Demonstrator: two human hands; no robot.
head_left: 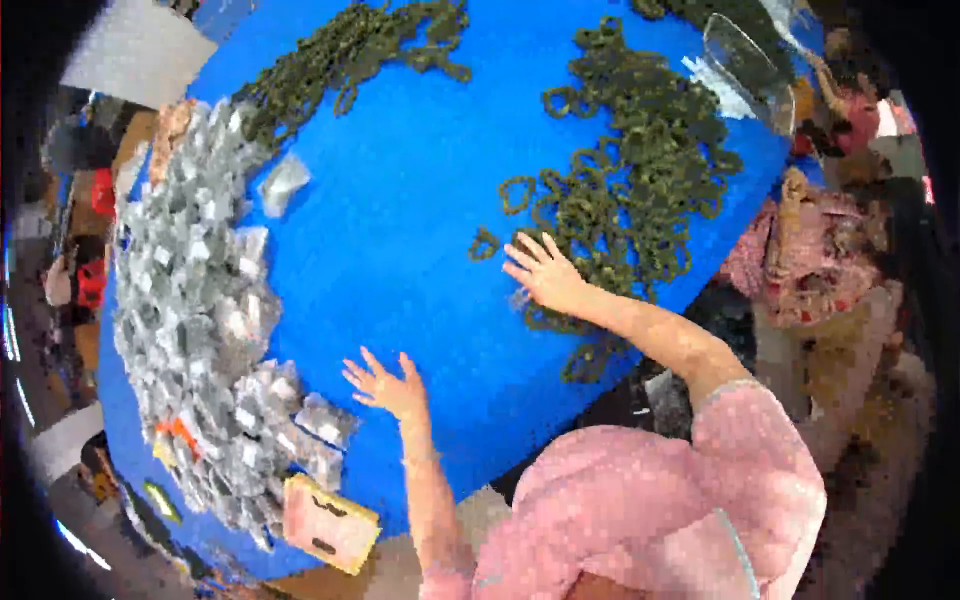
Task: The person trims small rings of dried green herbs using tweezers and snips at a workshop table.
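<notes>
My right hand (545,278) has its fingers spread at the left edge of a pile of dark green ring-like loops (640,170). One loose loop (484,243) lies just left of the fingertips. My left hand (385,387) is over the blue tabletop (390,220), fingers apart and nothing in them. Left of it is a large heap of small grey-white packets (185,290), clear plastic by their look. A yellow-edged box (331,523) with two dark marks on its pale face sits at the heap's near end.
More dark green loops (355,50) form a long band at the far left. A clear plastic container (750,60) stands at the far right edge. Beyond the right edge is a person in patterned clothing (815,255). A pale packet (285,185) lies apart from the heap.
</notes>
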